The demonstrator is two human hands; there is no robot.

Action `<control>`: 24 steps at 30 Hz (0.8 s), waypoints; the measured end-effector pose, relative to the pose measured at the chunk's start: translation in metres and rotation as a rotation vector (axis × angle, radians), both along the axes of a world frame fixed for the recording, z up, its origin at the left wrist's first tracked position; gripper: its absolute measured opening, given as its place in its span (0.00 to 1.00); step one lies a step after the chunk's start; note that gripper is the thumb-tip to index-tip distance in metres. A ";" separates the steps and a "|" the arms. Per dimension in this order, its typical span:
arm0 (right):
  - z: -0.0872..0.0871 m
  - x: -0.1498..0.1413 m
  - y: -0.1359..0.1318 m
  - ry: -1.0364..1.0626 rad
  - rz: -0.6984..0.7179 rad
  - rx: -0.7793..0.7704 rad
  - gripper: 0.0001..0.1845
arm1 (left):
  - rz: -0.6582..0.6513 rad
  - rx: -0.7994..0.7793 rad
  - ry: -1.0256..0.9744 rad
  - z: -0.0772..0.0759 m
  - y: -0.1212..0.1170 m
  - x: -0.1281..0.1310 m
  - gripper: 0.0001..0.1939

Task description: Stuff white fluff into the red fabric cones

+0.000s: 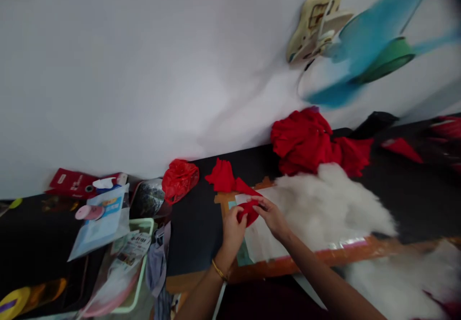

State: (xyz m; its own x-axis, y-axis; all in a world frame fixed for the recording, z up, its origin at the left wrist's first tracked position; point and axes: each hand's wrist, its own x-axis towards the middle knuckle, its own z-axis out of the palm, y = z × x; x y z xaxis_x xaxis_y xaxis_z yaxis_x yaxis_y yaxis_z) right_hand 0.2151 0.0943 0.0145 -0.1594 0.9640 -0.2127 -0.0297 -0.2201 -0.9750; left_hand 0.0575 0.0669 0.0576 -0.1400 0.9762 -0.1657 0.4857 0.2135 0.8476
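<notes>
A small piece of red cloth (pixel 249 217) is held between my two hands above a white sheet (pixel 266 243) on the table. My left hand (pixel 233 226) pinches its left side, thumb bent over the cloth. At its upper right edge, the fingers of my right hand (pixel 270 214) are closed on the same piece. Just beyond my hands lie a narrow red strip (pixel 246 186) and a crumpled red cloth (pixel 221 176). White fluffy stuffing (pixel 324 209) is heaped right beside my right hand.
Behind the stuffing rises a pile of red fabric (pixel 302 142). A red plastic bag (pixel 180 181) sits to the left, near a green-rimmed basket (pixel 140 281) and a pink-capped bottle (pixel 90 212). A blue fan (pixel 374 37), blurred, hangs at the upper right.
</notes>
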 end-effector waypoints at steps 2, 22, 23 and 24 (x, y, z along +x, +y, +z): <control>-0.001 -0.004 -0.012 -0.082 -0.002 0.014 0.18 | 0.056 -0.007 0.008 -0.004 -0.005 -0.009 0.04; -0.062 0.099 0.051 -0.930 0.123 0.044 0.20 | 0.173 -0.066 -0.072 -0.012 -0.032 -0.025 0.12; -0.062 0.095 0.054 -0.894 0.134 0.032 0.15 | 0.183 -0.062 -0.067 -0.011 -0.033 -0.025 0.12; -0.060 0.091 0.054 -0.849 0.144 0.019 0.12 | 0.196 -0.058 -0.063 -0.011 -0.033 -0.025 0.12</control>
